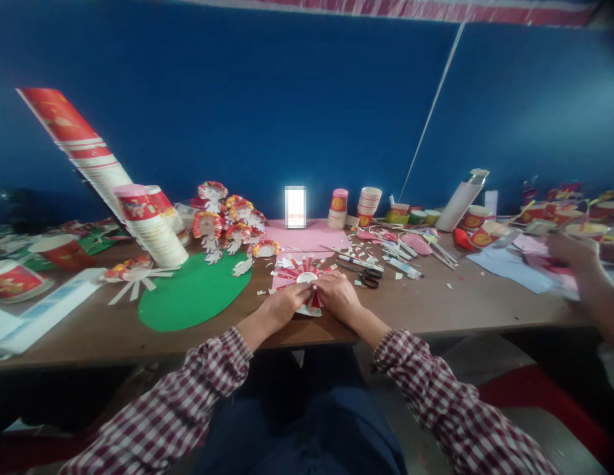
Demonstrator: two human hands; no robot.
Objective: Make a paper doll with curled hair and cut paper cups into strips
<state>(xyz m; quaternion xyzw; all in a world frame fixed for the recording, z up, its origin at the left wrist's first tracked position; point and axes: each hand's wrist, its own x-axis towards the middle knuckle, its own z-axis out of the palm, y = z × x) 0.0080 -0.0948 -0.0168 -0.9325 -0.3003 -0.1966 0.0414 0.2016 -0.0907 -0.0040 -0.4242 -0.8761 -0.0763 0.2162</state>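
Observation:
A paper cup cut into red and white strips (pixel 293 272) lies fanned out near the table's front edge, its round white base in the middle. My left hand (pixel 286 305) is closed on its left side, fingers bent at the base. My right hand (pixel 338 295) rests on its right side with the fingers together, close to the left fingertips. Pink paper (pixel 307 236) lies behind and partly under the strips. Black-handled scissors (pixel 369 280) are just right of my right hand.
A green oval sheet (pixel 195 293) lies at the left, with finished paper figures (pixel 208 225) behind it. Stacked cups (pixel 158 234) lean at the left. Pens and scraps (pixel 401 249) lie right. Another person's hand (pixel 574 254) is far right.

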